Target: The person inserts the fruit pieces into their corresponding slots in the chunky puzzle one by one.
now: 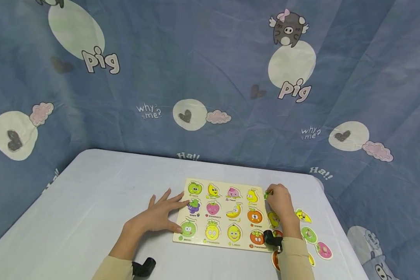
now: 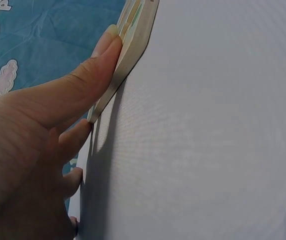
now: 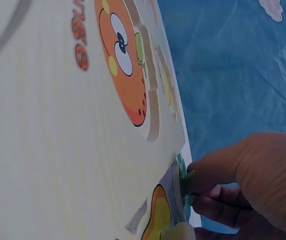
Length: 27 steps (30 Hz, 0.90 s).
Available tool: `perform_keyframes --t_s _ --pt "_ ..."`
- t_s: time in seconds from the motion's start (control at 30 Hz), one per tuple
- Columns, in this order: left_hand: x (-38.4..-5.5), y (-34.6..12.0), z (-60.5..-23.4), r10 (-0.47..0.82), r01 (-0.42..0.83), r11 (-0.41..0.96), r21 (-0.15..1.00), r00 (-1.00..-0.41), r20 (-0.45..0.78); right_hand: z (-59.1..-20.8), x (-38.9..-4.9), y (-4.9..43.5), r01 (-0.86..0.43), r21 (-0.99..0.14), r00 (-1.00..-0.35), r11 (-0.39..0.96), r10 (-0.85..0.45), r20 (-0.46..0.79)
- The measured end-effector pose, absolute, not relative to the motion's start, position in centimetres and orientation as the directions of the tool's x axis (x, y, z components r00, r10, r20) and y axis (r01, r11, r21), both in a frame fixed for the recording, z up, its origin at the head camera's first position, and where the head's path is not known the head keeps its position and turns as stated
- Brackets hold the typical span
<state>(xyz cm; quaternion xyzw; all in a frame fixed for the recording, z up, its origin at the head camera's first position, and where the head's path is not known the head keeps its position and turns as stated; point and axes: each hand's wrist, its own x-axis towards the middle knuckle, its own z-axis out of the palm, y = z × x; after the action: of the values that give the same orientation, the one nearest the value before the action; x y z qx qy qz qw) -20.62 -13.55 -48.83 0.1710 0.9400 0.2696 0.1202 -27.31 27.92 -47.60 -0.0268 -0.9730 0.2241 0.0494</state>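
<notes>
A cream wooden fruit puzzle board lies on the table, printed with cartoon fruits in shallow recesses. My left hand rests spread at its left edge. In the left wrist view its thumb presses on the board's rim, near the melon picture. Beyond the board's upper right edge, my right hand pinches a small green puzzle piece between thumb and fingers. Much of that piece is hidden by the fingers. A yellow pear-like piece lies beside the board, just below the pinching fingers.
Several loose fruit pieces lie right of the board, among them a yellow one, a green one and a pink one. The right forearm partly covers others. A white cloth covers the table; a blue printed curtain hangs behind it.
</notes>
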Motion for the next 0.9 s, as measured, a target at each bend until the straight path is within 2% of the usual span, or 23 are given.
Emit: perform_keyframes --t_s 0.4,0.9 --pt "-20.42 -13.7 -49.02 0.399 0.259 0.789 0.557 -0.906 -0.144 -47.93 -27.21 27.97 0.086 -0.46 -0.99 0.884 0.129 0.063" --pt "-20.59 -13.72 -48.87 0.407 0.277 0.784 0.555 -0.905 -0.124 -47.49 -27.49 28.03 0.06 -0.467 -0.986 0.882 0.125 0.109"
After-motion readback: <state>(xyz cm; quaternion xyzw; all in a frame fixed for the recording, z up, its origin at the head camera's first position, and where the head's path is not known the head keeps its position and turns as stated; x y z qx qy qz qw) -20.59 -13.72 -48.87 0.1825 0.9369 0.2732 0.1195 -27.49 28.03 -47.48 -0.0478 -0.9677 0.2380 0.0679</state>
